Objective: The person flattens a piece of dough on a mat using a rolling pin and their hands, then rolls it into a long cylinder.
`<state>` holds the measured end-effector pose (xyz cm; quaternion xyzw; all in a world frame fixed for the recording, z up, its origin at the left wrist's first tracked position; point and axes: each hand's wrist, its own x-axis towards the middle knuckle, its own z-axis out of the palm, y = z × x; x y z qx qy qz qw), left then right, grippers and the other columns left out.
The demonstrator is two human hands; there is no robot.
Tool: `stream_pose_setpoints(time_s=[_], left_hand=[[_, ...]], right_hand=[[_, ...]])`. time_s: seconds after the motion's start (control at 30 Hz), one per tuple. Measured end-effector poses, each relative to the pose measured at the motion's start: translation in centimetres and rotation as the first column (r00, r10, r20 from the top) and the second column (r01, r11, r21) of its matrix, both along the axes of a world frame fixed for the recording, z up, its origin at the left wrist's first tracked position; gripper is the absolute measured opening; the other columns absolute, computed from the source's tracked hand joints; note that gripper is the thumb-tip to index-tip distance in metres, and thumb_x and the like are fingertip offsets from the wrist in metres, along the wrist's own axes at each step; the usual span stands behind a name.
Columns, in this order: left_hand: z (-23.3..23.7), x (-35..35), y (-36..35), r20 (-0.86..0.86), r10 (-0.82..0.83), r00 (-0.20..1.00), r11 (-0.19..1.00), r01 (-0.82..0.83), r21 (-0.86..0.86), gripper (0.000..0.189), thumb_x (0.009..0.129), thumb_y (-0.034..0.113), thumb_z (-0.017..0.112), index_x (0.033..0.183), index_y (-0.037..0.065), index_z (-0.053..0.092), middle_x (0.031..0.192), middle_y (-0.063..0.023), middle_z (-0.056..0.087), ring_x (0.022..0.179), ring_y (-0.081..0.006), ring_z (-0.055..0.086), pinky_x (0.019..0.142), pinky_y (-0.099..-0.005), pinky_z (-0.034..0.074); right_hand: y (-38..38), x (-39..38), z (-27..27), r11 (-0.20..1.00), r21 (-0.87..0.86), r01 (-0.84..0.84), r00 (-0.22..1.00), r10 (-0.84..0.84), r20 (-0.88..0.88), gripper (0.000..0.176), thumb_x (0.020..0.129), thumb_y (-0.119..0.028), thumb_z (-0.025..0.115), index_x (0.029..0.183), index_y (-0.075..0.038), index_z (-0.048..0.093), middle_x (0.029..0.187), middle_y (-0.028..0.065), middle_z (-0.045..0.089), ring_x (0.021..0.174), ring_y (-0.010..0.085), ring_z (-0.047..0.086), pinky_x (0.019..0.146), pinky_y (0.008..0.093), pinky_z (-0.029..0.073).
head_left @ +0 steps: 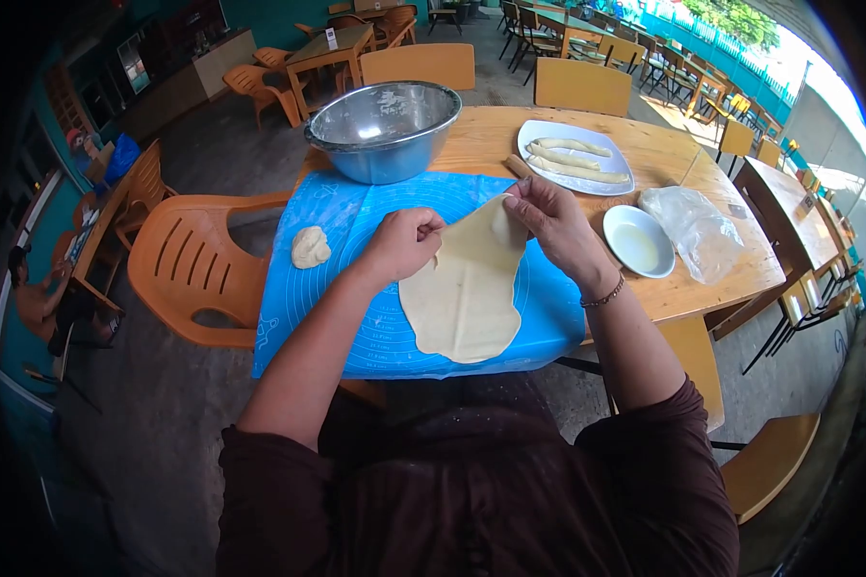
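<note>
A thin, flat sheet of dough (pixel 462 298) spreads over the blue marked mat (pixel 303 317), its far edge lifted. My left hand (pixel 404 242) pinches the sheet's left far side, fingers closed. At the far right corner, my right hand (pixel 551 219) grips the dough between thumb and fingers. A small ball of dough (pixel 311 247) lies on the mat to the left. Behind my right hand, the end of a wooden rod (pixel 522 166) shows; the rest of it is hidden.
A large metal bowl (pixel 383 144) stands at the mat's far left. Beyond my right hand are a white plate (pixel 539 129) with dough rolls, a small white bowl (pixel 633 262) of pale liquid and a plastic bag (pixel 698 231). An orange chair (pixel 197 269) adjoins the table's left side. A person (pixel 43 303) sits far left.
</note>
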<state>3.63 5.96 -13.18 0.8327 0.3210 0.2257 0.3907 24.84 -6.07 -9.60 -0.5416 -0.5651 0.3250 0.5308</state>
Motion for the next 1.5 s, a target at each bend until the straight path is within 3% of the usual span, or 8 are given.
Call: stream_pose_setpoints(time_s=[0.23,0.5,0.63,0.73,0.93,1.1,1.23,1.5], left_hand=[[-2.2,1.2,0.3,0.217,0.052,0.975,0.991,-0.023,-0.131,0.027,0.101,0.02,0.046,0.099,-0.001,0.063,0.078,-0.0007,0.061,0.076,-0.0106,0.057,0.072,-0.0308,0.049],[-0.7,1.0,-2.1,0.218,0.044,0.975,0.781,-0.169,0.602,0.031,0.101,0.026,0.058,0.083,0.001,0.053,0.074,-0.0217,0.062,0.068,-0.0414,0.063,0.058,-0.0456,0.049],[-0.1,0.5,-1.7,0.226,-0.007,0.974,0.762,-0.141,0.632,0.028,0.101,0.02,0.058,0.084,0.0,0.051,0.065,-0.02,0.053,0.057,-0.0347,0.057,0.052,-0.0418,0.042],[1.0,0.2,-2.4,0.065,0.068,0.996,0.918,-0.088,0.387,0.03,0.096,0.025,0.066,0.084,0.001,0.052,0.072,-0.0175,0.057,0.062,-0.0327,0.058,0.056,-0.0406,0.045],[0.3,0.4,-4.1,-0.085,0.095,0.992,0.786,-0.022,0.618,0.042,0.076,0.032,0.085,0.093,0.003,0.058,0.091,-0.0097,0.062,0.077,-0.0244,0.06,0.068,-0.0356,0.051],[1.5,-1.5,-1.8,-0.12,-0.048,0.992,0.995,0.037,-0.092,0.035,0.076,0.014,0.084,0.101,0.002,0.064,0.089,-0.0058,0.066,0.08,-0.0141,0.063,0.068,-0.0293,0.052],[1.4,-2.5,0.2,-0.17,-0.131,0.977,0.976,0.097,-0.197,0.033,0.079,0.011,0.082,0.104,0.0,0.065,0.091,-0.0024,0.066,0.078,-0.0064,0.06,0.068,-0.0234,0.05],[5.5,-5.5,-4.5,0.225,-0.213,0.951,0.914,0.276,-0.299,0.013,0.084,0.004,0.077,0.092,0.001,0.067,0.082,-0.0004,0.067,0.074,-0.0039,0.062,0.068,-0.0192,0.05]], right_hand=[[-0.6,-0.2,-0.3,0.999,0.032,-0.014,0.995,0.017,-0.095,0.017,0.1,-0.021,0.062,0.099,-0.004,0.061,0.085,-0.0031,0.062,0.076,0.0042,0.054,0.068,0.0234,0.046],[-1.6,0.1,-0.1,0.999,0.031,-0.029,0.994,0.032,-0.101,0.018,0.099,-0.019,0.063,0.099,-0.001,0.062,0.086,-0.0002,0.064,0.078,0.0058,0.055,0.072,0.0247,0.048],[-1.1,0.3,-0.3,1.0,0.012,0.004,0.997,-0.003,-0.083,0.017,0.099,-0.018,0.062,0.099,-0.001,0.062,0.086,-0.0001,0.064,0.078,0.0057,0.055,0.072,0.0248,0.048],[-0.7,0.4,-0.7,1.0,0.018,0.004,0.996,-0.002,-0.087,0.017,0.099,-0.018,0.062,0.098,-0.001,0.063,0.087,0.0,0.064,0.078,0.0057,0.055,0.072,0.0251,0.048],[-0.6,-0.3,0.0,1.0,0.007,0.004,0.997,-0.003,-0.075,0.017,0.099,-0.017,0.062,0.098,-0.001,0.063,0.086,0.0002,0.065,0.078,0.0059,0.055,0.072,0.0255,0.048],[-0.5,-0.1,-0.2,1.0,0.017,-0.015,0.998,0.016,-0.059,0.016,0.099,-0.017,0.062,0.098,-0.001,0.063,0.085,-0.0003,0.064,0.078,0.0059,0.055,0.072,0.0256,0.048],[-0.8,0.7,-0.5,0.999,0.032,-0.015,0.997,0.017,-0.075,0.016,0.099,-0.019,0.063,0.099,-0.003,0.063,0.086,-0.0027,0.064,0.077,0.0048,0.056,0.07,0.0236,0.047],[-5.0,-0.3,1.1,0.996,0.08,-0.03,0.996,0.037,-0.082,0.015,0.1,-0.017,0.062,0.098,-0.002,0.063,0.087,-0.0014,0.064,0.078,0.0054,0.056,0.071,0.0235,0.047]])
